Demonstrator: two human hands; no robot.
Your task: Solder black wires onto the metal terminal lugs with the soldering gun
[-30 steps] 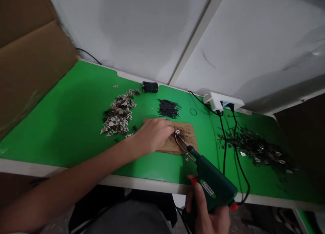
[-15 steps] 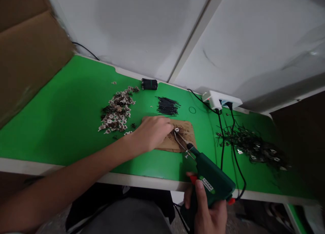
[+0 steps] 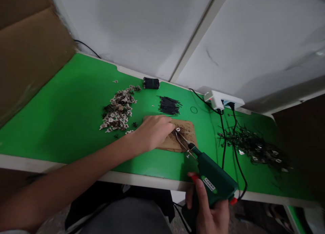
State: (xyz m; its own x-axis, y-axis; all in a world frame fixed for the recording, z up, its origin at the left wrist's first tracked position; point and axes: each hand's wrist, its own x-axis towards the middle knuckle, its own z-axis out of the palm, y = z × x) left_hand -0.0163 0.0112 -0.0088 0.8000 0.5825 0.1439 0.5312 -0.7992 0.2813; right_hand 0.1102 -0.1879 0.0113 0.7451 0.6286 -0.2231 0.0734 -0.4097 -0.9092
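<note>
My right hand point(image 3: 209, 208) is wrapped round the handle of a green soldering gun point(image 3: 215, 174) with a red trigger. Its metal tip points up and left, touching or very near a small white part point(image 3: 177, 129) over a stained cardboard piece point(image 3: 189, 136). My left hand point(image 3: 157, 131) rests on the cardboard's left side with its fingers closed at the white part; what they pinch is hidden. Just beyond the cardboard lies a spread of short black wires point(image 3: 169, 106). Left of my left hand is a heap of small white and brown parts point(image 3: 118, 112).
A tied bundle of black wires point(image 3: 151, 83) lies by the back edge. The white power strip point(image 3: 228, 102) has cords running down across the green table point(image 3: 63, 109). At right is a tangled pile of wired parts point(image 3: 256, 147). A large cardboard box point(image 3: 33, 54) stands at left.
The whole view has shifted slightly, so the table items appear a little to the right. Both hands keep the same hold, and the soldering gun's tip remains at the white part.
</note>
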